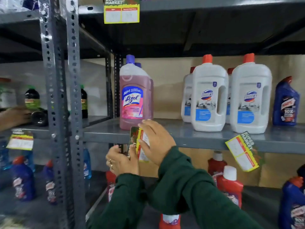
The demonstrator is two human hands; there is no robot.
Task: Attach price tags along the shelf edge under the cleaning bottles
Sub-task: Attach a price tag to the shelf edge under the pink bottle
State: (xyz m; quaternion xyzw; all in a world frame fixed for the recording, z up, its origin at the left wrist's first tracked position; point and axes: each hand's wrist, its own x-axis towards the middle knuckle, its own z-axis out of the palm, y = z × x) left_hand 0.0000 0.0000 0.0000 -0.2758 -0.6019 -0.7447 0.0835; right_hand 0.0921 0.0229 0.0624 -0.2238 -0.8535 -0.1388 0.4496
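A yellow-bordered price tag (141, 142) is turned on its side against the grey shelf edge (189, 140), just below the pink Lizol bottle (134, 98). My right hand (156, 141) lies flat over the tag's right side, fingers spread. Lower left, my left hand (121, 160) pinches the tag's lower end. Another tag (241, 152) hangs crooked on the same edge under two white Domex bottles (208, 96). A blue bottle (286, 103) stands at far right.
Perforated steel posts (62, 96) divide the racks. Another person's hand (14, 116) reaches among dark bottles on the left shelf, which carries a tag (20, 140). A tag (121, 10) hangs from the top shelf. Red and blue bottles fill the lower shelf.
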